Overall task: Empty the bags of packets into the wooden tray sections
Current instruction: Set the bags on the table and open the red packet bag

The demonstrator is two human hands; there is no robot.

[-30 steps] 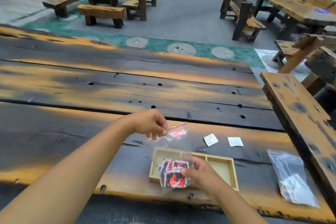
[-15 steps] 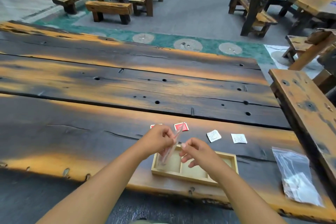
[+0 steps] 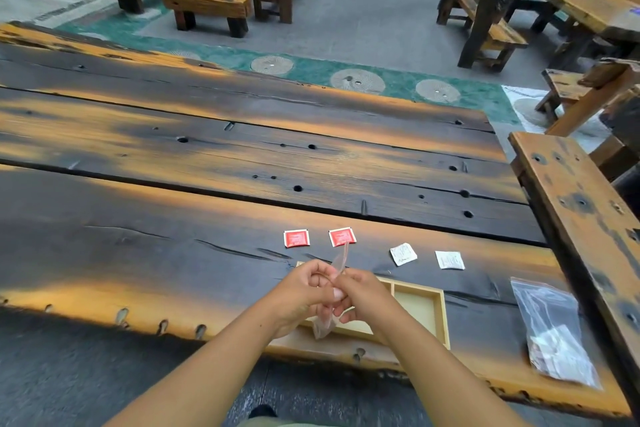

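Both my hands meet over the left part of the wooden tray (image 3: 419, 305), near the table's front edge. My left hand (image 3: 304, 295) and my right hand (image 3: 360, 295) together pinch a clear plastic bag (image 3: 337, 262), now flat and crumpled between them; no packets show inside it. The tray's right section is bare; its left section is hidden by my hands. Two red packets (image 3: 296, 238) (image 3: 342, 236) and two white packets (image 3: 403, 254) (image 3: 449, 260) lie in a row on the table behind the tray. A second clear bag of white packets (image 3: 554, 333) lies to the right.
The dark plank table (image 3: 242, 156) stretches far to the left and back. A wooden bench (image 3: 575, 204) runs along the right side, close to the second bag. Other benches and tables stand across the floor beyond.
A second ago my right hand held the bag with red packets inside over the tray. The bag now looks empty, and my hands have come together crumpling it.
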